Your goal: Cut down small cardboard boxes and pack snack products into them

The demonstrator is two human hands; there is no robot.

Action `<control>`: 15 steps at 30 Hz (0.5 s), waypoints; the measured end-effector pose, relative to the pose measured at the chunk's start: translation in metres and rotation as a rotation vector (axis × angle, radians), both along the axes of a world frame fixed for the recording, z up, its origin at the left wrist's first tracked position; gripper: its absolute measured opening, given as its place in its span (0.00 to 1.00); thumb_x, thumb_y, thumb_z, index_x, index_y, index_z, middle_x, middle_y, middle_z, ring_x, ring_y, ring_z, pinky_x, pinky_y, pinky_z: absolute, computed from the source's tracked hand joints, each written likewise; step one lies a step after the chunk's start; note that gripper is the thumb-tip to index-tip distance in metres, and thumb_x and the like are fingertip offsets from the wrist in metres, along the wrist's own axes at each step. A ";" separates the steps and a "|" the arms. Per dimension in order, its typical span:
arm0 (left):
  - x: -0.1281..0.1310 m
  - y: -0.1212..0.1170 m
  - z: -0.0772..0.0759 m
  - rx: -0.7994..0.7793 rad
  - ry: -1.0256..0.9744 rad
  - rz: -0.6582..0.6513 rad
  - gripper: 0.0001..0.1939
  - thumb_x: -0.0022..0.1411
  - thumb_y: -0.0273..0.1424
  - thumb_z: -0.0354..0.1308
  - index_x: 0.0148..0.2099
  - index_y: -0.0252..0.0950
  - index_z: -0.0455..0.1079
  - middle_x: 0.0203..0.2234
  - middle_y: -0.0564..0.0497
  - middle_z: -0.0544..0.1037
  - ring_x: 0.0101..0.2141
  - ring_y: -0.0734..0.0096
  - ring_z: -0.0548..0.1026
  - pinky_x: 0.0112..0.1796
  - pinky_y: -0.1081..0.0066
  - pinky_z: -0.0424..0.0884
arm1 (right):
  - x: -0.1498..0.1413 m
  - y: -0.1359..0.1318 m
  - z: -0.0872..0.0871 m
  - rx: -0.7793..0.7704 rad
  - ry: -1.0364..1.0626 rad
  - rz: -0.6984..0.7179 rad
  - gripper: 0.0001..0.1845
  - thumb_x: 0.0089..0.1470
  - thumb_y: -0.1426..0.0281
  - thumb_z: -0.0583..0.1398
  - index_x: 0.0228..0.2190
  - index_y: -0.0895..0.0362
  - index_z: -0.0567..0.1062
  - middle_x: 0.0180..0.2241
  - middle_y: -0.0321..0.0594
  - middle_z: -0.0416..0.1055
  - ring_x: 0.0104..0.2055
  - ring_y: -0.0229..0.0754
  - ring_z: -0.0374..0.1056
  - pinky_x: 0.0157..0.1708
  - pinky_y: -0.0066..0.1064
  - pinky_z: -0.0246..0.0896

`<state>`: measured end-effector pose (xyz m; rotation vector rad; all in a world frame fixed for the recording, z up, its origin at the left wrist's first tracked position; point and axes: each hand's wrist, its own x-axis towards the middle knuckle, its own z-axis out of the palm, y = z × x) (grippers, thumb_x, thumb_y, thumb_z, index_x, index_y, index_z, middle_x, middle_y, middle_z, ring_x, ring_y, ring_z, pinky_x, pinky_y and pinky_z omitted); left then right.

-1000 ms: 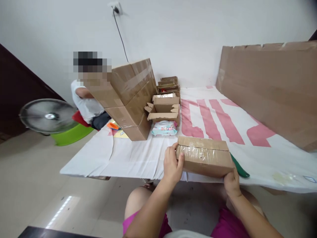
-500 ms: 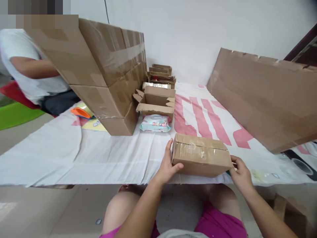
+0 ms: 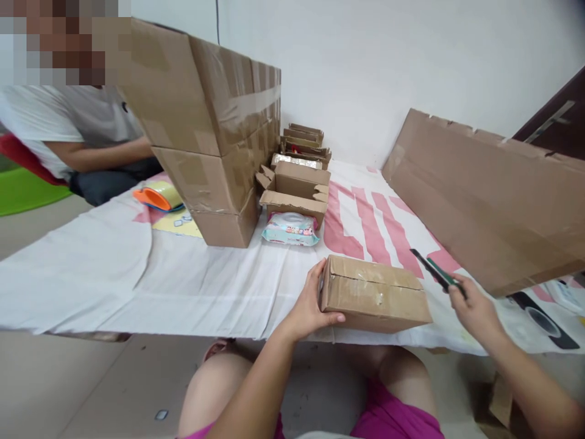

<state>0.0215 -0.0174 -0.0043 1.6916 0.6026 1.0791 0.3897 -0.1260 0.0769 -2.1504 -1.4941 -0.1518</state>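
A taped cardboard box [image 3: 377, 296] lies near the front edge of the cloth-covered table. My left hand [image 3: 313, 308] grips its left end, thumb along the front side and fingers behind. Clear tape and a long seam show on the box's top. To the right of the box, my right hand [image 3: 473, 308] is raised and closed around a green-and-black utility knife [image 3: 441, 274]. The knife's long dark end points up and left, apart from the box. Some fingers of the right hand are hidden.
Stacked cartons [image 3: 219, 128] form a wall on the left, with a person's arm [image 3: 109, 152] beyond. An open box [image 3: 295, 189] stands behind a wet-wipes pack [image 3: 291, 230]. A large cardboard panel [image 3: 493, 195] leans at right, near a tape roll [image 3: 543, 321].
My right hand has left the box's right end and moved up and right, bringing the knife into view. The left hand stays on the box. The view has shifted slightly.
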 end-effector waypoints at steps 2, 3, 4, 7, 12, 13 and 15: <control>0.000 0.000 0.002 0.016 0.004 0.010 0.63 0.42 0.56 0.70 0.71 0.42 0.41 0.67 0.37 0.50 0.67 0.41 0.50 0.65 0.44 0.46 | -0.015 0.006 0.042 0.043 -0.029 0.114 0.23 0.58 0.53 0.54 0.47 0.54 0.75 0.38 0.44 0.79 0.35 0.48 0.75 0.34 0.38 0.70; 0.000 0.000 0.003 0.019 0.005 0.012 0.63 0.41 0.56 0.70 0.71 0.42 0.42 0.67 0.37 0.50 0.67 0.41 0.50 0.65 0.44 0.47 | -0.026 0.010 0.060 0.039 -0.045 0.215 0.22 0.58 0.53 0.55 0.45 0.53 0.76 0.37 0.42 0.79 0.35 0.47 0.76 0.35 0.36 0.71; 0.000 0.000 0.004 0.020 0.004 0.014 0.63 0.41 0.57 0.70 0.71 0.42 0.43 0.66 0.37 0.51 0.67 0.41 0.50 0.65 0.44 0.48 | -0.040 0.014 0.076 0.028 -0.067 0.330 0.21 0.59 0.52 0.56 0.43 0.51 0.78 0.37 0.41 0.80 0.35 0.46 0.76 0.35 0.34 0.71; 0.000 0.000 0.005 0.018 -0.001 0.020 0.62 0.41 0.57 0.69 0.70 0.41 0.43 0.66 0.37 0.51 0.67 0.41 0.51 0.65 0.43 0.48 | -0.080 0.029 0.104 -0.040 -0.126 0.627 0.18 0.60 0.54 0.57 0.43 0.50 0.78 0.39 0.39 0.80 0.37 0.43 0.77 0.36 0.31 0.71; 0.001 0.002 0.005 0.019 0.010 0.025 0.62 0.41 0.58 0.69 0.70 0.41 0.44 0.66 0.37 0.52 0.66 0.41 0.52 0.64 0.43 0.49 | -0.112 0.052 0.108 -0.150 -0.228 0.870 0.18 0.63 0.56 0.55 0.47 0.52 0.77 0.38 0.39 0.80 0.37 0.41 0.77 0.36 0.29 0.70; 0.001 0.002 0.005 0.017 0.011 0.028 0.62 0.40 0.59 0.69 0.70 0.41 0.44 0.65 0.37 0.52 0.66 0.41 0.52 0.64 0.43 0.50 | -0.113 0.055 0.108 -0.161 -0.264 0.886 0.18 0.63 0.56 0.55 0.47 0.52 0.77 0.38 0.39 0.80 0.37 0.41 0.76 0.36 0.29 0.69; 0.002 0.003 0.005 0.010 0.011 0.037 0.63 0.40 0.59 0.68 0.70 0.41 0.44 0.65 0.36 0.52 0.66 0.41 0.53 0.64 0.43 0.50 | -0.110 0.056 0.108 -0.177 -0.355 0.896 0.19 0.64 0.56 0.54 0.48 0.53 0.77 0.36 0.40 0.79 0.35 0.41 0.76 0.34 0.30 0.68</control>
